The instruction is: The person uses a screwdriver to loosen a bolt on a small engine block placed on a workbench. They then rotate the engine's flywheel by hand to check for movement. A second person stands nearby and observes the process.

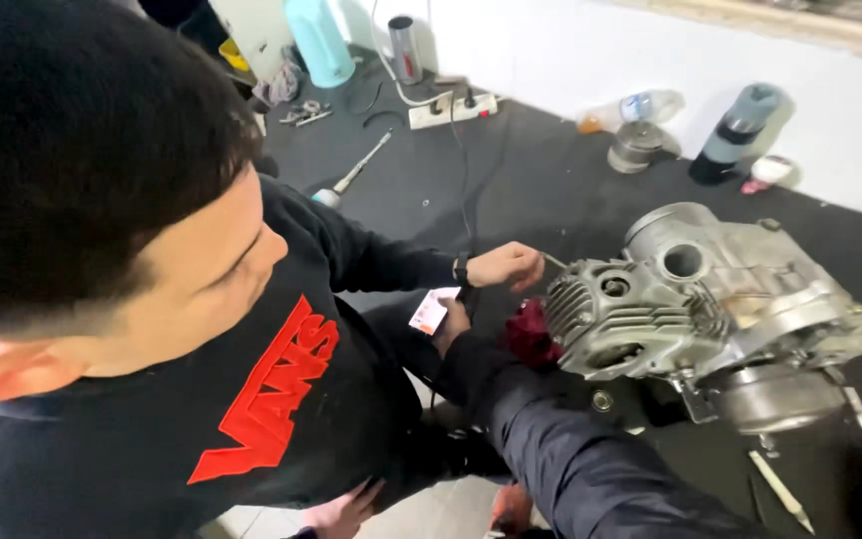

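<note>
A grey motorcycle engine (710, 309) with a finned cylinder head lies on the dark floor mat (551, 190). My right hand (449, 325), in a dark blue sleeve, reaches in from the bottom and holds a small white card (429, 311) left of the engine. A red rag (529, 334) sits between my sleeve and the cylinder fins. A co-worker in a black sweatshirt with red print leans in at the left. That person's hand (507, 267), with a wristwatch, holds a thin tool against the cylinder head. My left hand is out of sight.
A power strip (451, 108), a long screwdriver (356, 175), a metal cup (404, 48), a light blue bottle (318, 40), a clear bottle (641, 105), a dark spray can (735, 135) and a metal part (636, 148) lie along the white wall. A white stick (780, 489) lies below the engine.
</note>
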